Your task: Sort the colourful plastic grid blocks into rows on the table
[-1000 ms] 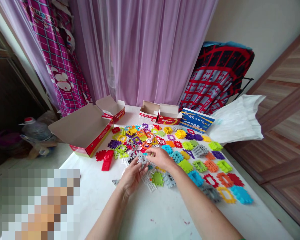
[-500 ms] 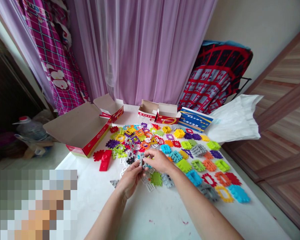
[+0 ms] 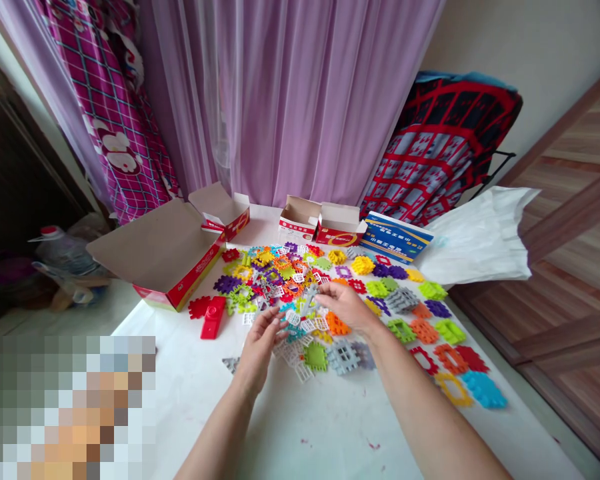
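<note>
Between the fingers of my right hand is a light grey piece, held just above the pile of coloured pieces. My left hand is over the near left edge of the pile, its fingers bent and apart, with nothing seen in them. A green square piece and a grey piece lie on the table in front of the hands. To the left is a red flat piece.
Open red boxes and a blue box stand along the back of the white table. A white bag lies at the back right. Stacks of coloured pieces fill the right side.
My hands have moved apart. The right one has gone up and right with the grey piece; the left has let go of it and its fingers have spread.
</note>
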Motion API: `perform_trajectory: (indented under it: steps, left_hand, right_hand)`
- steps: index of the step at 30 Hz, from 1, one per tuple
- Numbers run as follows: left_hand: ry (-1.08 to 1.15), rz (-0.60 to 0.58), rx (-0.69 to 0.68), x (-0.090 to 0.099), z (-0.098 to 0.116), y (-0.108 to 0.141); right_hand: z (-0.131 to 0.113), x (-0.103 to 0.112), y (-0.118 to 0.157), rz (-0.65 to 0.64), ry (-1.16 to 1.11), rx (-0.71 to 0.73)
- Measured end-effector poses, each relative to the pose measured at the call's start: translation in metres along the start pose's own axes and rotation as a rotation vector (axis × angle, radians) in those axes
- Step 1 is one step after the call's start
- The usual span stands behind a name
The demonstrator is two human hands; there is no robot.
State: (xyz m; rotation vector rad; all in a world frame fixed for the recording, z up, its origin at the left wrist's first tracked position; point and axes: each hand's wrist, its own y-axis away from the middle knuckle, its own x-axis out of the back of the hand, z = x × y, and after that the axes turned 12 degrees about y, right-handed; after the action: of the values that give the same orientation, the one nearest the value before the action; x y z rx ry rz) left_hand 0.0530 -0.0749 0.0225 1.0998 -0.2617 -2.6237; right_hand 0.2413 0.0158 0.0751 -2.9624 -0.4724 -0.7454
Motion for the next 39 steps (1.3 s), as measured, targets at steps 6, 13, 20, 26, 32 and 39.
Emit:
perform_trajectory:
  steps: [6,13,20,26,32,39]
  left_hand:
    - [-0.066,0.08,-0.15,0.005,0.003,-0.004]
    - [-0.167,0.109,-0.141,0.002,0.004,-0.002]
    - [-0.189,0.158,-0.193,0.003,0.004,-0.003]
    - [-0.215,0.152,-0.181,0.005,0.003,-0.004]
    - [-0.214,0.156,-0.182,0.005,0.002,-0.004]
    - [-0.192,0.183,-0.161,0.004,0.005,-0.004]
  right_hand:
    - [0.022,0.079,-0.018,0.381,0.122,-0.154]
    - [0.045,0.101,-0.053,0.456,0.509,-0.287]
    - [0.052,0.085,-0.083,0.39,1.097,-0.23]
    - [0.052,0.077,-0.089,0.27,1.286,-0.273]
    - [0.054,0.077,-0.094,0.26,1.205,-0.321]
    - [0.058,0.08,-0.104,0.369,0.957,-0.353]
